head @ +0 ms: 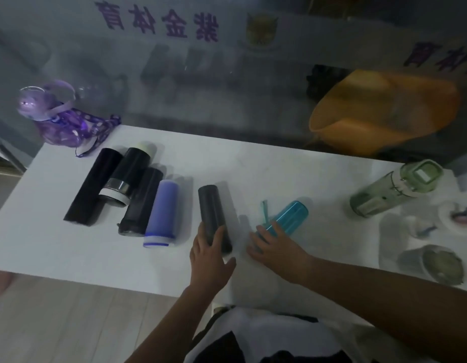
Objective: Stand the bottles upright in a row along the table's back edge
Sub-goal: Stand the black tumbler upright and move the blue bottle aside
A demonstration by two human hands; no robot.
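Note:
Several bottles lie flat on the white table [279, 169]. At the left are three black bottles [93, 189], [131, 171], [143, 203] and a lilac-blue one [161, 213], packed side by side. My left hand [208, 260] grips the near end of a dark grey bottle [212, 205] that lies in the middle. My right hand [274, 247] rests palm-down, fingers spread, over the cap end of a teal clear bottle [291, 216]. A green bottle [392, 189] lies at the far right. A purple round bottle [56, 119] sits at the back left corner.
A glass wall runs right behind the table's back edge, with an orange chair [384, 111] beyond it. Small blurred items, a pale dish [457, 213] and a grey-green cup [442, 263], sit at the right end. The floor shows past the near edge.

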